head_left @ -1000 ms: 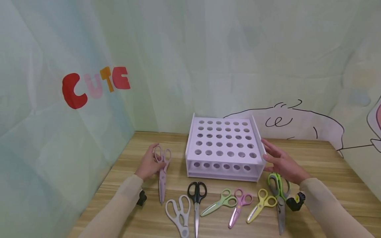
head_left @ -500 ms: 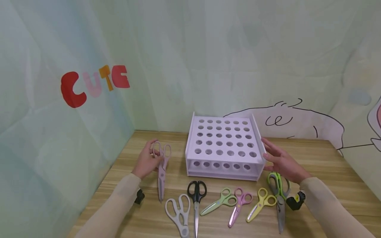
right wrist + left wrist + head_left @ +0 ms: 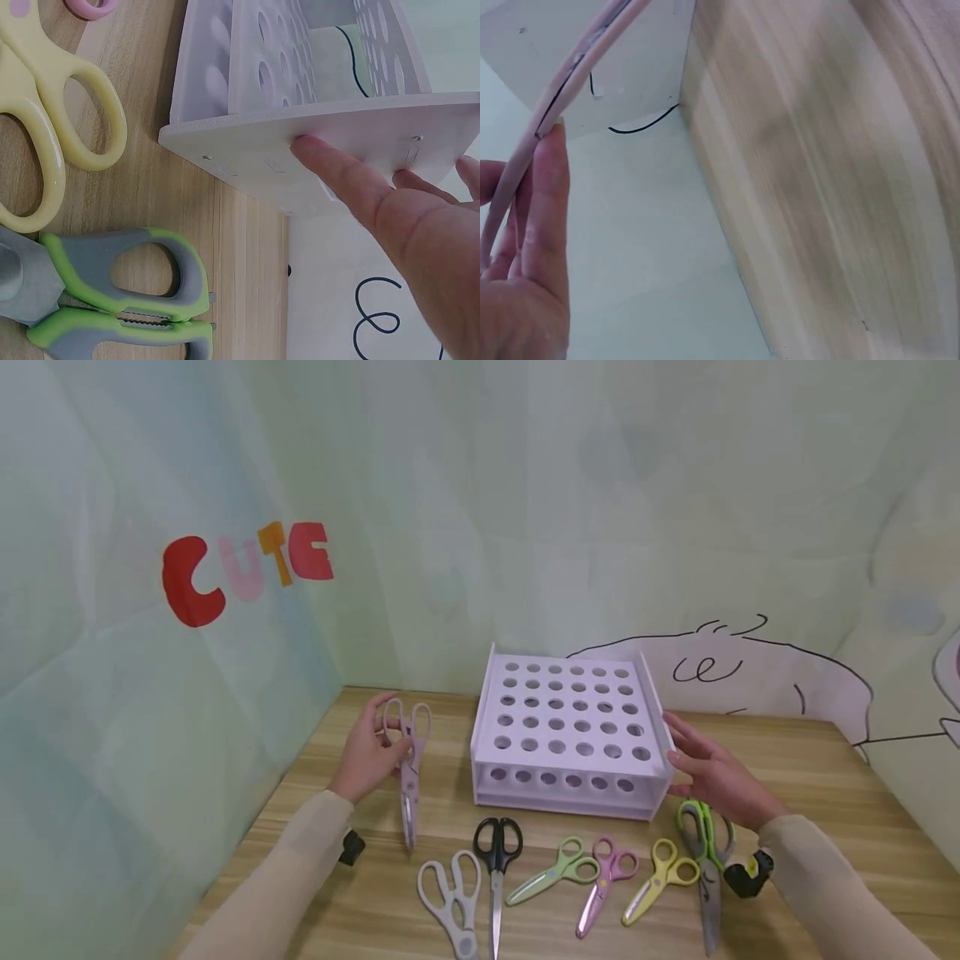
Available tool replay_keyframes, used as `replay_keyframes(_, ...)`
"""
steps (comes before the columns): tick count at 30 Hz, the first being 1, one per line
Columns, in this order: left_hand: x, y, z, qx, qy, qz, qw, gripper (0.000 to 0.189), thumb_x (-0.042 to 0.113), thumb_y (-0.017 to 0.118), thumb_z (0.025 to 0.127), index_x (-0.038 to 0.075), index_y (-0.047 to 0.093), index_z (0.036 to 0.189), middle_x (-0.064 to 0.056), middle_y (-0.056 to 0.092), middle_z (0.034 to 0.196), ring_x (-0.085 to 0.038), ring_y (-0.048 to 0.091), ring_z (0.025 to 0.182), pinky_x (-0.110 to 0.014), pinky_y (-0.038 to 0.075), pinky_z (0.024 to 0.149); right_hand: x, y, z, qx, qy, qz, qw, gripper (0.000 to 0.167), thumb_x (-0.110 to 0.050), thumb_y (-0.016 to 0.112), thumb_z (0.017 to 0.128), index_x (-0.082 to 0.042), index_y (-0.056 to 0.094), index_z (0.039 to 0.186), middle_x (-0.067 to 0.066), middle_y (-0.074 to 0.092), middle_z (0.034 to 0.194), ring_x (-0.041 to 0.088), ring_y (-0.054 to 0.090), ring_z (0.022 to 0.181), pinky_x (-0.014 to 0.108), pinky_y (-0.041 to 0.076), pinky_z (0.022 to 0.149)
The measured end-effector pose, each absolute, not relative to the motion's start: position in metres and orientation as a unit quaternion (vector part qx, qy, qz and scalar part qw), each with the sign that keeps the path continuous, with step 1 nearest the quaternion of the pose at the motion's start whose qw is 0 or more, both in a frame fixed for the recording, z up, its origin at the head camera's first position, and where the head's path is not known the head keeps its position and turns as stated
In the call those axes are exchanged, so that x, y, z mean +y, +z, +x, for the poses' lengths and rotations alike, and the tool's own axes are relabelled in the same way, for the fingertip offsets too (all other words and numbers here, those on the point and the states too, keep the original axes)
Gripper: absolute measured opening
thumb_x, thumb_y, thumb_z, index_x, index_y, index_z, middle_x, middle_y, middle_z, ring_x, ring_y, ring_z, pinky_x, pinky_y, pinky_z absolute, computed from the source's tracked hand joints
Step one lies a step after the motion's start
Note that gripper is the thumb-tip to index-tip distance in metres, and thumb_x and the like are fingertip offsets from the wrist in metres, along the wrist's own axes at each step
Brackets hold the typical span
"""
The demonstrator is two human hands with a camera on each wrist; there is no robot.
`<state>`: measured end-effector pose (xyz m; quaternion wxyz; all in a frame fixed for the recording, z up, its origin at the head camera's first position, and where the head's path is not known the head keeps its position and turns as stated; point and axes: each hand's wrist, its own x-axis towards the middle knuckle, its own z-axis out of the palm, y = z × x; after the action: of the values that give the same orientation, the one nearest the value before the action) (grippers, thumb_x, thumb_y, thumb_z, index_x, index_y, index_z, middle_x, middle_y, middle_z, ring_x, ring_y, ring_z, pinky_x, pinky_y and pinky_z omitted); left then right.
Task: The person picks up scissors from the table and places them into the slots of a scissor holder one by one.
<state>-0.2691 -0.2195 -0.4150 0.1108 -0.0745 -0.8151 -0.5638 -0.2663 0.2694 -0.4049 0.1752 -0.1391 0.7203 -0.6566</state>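
Note:
My left hand (image 3: 371,752) pinches a pair of pale pink scissors (image 3: 410,772) near the handles, blades pointing down, left of the rack. In the left wrist view, the pink scissors (image 3: 562,86) are seen edge-on between thumb and fingers. A white rack (image 3: 570,768) with rows of round holes stands at the middle of the table. Against its right side panel rest the fingertips of my right hand (image 3: 720,777). In the right wrist view, these straight fingers (image 3: 345,169) touch the outer face of the rack's panel (image 3: 255,161).
In front of the rack lie white scissors (image 3: 453,897), black-handled scissors (image 3: 497,860), and small green (image 3: 555,872), pink (image 3: 603,885) and yellow scissors (image 3: 658,881). Green-grey scissors (image 3: 705,860) lie below my right hand. A printed cloth (image 3: 600,527) hangs behind the wooden table (image 3: 795,760).
My left hand has raised the pale pink scissors a little and moved slightly away from me. The right hand stays at the rack's side. The head view has shifted slightly.

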Motion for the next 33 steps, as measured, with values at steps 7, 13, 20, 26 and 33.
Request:
replay_keyframes(7, -0.218, -0.4, -0.268, -0.804, -0.575, -0.087, 0.121, 0.074, -0.009, 0.064, 0.089, 0.014, 0.03, 0.151, -0.024, 0.058, 0.109, -0.023, 0.058, 0.065, -0.048, 0.058, 0.051, 0.268, -0.408, -0.266, 0.722, -0.656, -0.133, 0.177, 0.068, -0.023, 0.043, 0.107, -0.026, 0.001, 0.16, 0.019, -0.007, 0.163, 0.047, 0.03, 0.138, 0.055, 0.047, 0.098)
replay_keyframes(13, -0.217, -0.383, -0.265, -0.796, -0.585, -0.1, 0.118, 0.074, -0.006, 0.063, 0.09, 0.015, 0.027, 0.151, -0.022, 0.057, 0.11, -0.026, 0.06, 0.069, -0.047, 0.058, 0.052, 0.269, -0.409, -0.265, 0.724, -0.653, -0.132, 0.181, 0.068, -0.024, 0.043, 0.107, -0.025, 0.0, 0.16, 0.02, -0.007, 0.163, 0.045, 0.033, 0.137, 0.056, 0.048, 0.096)
replay_keyframes(20, -0.208, -0.364, -0.264, -0.777, -0.603, -0.127, 0.128, 0.074, -0.004, 0.064, 0.09, 0.014, 0.026, 0.151, -0.021, 0.056, 0.106, -0.024, 0.062, 0.068, -0.047, 0.058, 0.051, 0.27, -0.407, -0.266, 0.727, -0.651, -0.129, 0.176, 0.068, -0.026, 0.044, 0.107, -0.027, 0.002, 0.16, 0.018, -0.006, 0.164, 0.044, 0.034, 0.137, 0.055, 0.049, 0.096)
replay_keyframes(26, -0.197, -0.356, -0.262, -0.755, -0.629, -0.142, 0.118, 0.073, -0.007, 0.064, 0.089, 0.014, 0.027, 0.149, -0.022, 0.057, 0.104, -0.025, 0.064, 0.068, -0.049, 0.058, 0.051, 0.27, -0.407, -0.266, 0.722, -0.657, -0.127, 0.175, 0.068, -0.024, 0.044, 0.107, -0.026, 0.002, 0.16, 0.019, -0.005, 0.163, 0.046, 0.032, 0.138, 0.055, 0.048, 0.096)
replay_keyframes(33, -0.188, -0.351, -0.262, -0.739, -0.651, -0.137, 0.106, 0.073, -0.005, 0.065, 0.09, 0.015, 0.027, 0.148, -0.022, 0.058, 0.108, -0.026, 0.066, 0.071, -0.049, 0.059, 0.055, 0.269, -0.41, -0.266, 0.718, -0.662, -0.131, 0.171, 0.069, -0.024, 0.045, 0.106, -0.025, 0.002, 0.16, 0.02, -0.005, 0.163, 0.045, 0.033, 0.137, 0.056, 0.048, 0.096)
